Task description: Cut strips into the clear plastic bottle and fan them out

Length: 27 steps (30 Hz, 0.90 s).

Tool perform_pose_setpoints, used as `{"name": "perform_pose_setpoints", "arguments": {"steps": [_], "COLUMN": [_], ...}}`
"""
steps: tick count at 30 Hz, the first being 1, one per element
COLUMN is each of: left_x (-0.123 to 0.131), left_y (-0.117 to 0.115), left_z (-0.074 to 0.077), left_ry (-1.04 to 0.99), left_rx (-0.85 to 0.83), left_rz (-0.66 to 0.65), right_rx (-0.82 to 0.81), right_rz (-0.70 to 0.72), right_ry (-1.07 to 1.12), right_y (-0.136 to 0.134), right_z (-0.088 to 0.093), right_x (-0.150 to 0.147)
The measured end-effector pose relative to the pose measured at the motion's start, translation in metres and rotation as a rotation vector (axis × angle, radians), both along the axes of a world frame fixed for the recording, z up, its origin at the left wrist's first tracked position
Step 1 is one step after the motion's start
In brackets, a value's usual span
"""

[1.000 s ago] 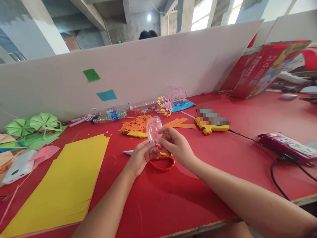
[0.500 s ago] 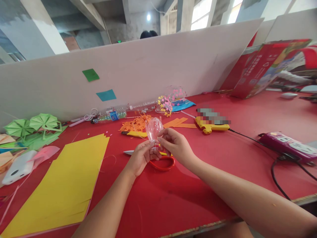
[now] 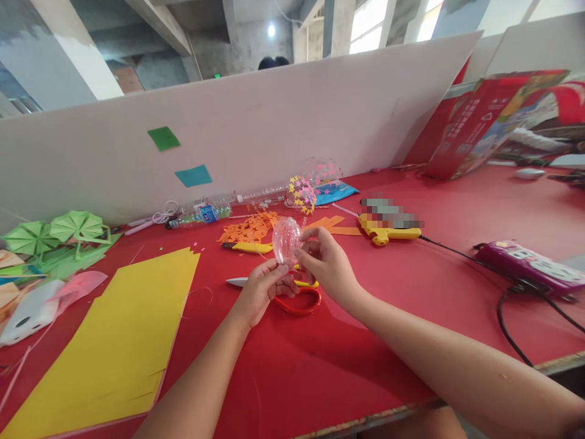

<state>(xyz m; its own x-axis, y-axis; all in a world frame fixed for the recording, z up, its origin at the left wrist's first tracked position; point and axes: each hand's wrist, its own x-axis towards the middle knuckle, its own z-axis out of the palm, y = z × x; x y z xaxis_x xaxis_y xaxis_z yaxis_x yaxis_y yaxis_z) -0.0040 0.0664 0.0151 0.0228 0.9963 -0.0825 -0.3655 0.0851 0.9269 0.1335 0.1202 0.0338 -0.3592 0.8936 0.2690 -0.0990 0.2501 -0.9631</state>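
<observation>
Between my hands is a clear plastic bulb-shaped piece with ribbed sides, its narrow end downward. My left hand pinches that narrow lower end. On the piece's right side, the thumb and bent index finger of my right hand close at its edge. Beneath my hands lie red-handled scissors, their blade poking out left of my left hand. A yellow utility knife lies just behind, partly covered by the plastic piece.
Yellow paper sheets lie at left, near green paper umbrellas. Behind are orange paper scraps, a plastic bottle and star-covered clear plastic. A yellow glue gun is wired to a purple power strip. A white partition stands behind.
The bulb-shaped piece has turned slightly and leans a little more to the right. My right fingers have shifted slightly along its side. The whole view has drifted slightly.
</observation>
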Motion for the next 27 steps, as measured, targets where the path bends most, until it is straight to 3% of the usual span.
{"name": "perform_pose_setpoints", "arguments": {"steps": [12, 27], "left_x": [-0.0019, 0.0002], "left_y": [0.0006, 0.0003], "left_z": [-0.0042, 0.002], "left_ry": [-0.005, 0.021], "left_rx": [-0.002, -0.015], "left_rz": [-0.023, 0.001], "right_rx": [0.215, 0.288], "right_rz": [-0.022, -0.075], "right_ry": [-0.052, -0.178], "right_y": [0.0, 0.0002], "right_z": [-0.0034, -0.0038], "right_x": [0.0029, 0.0042]}}
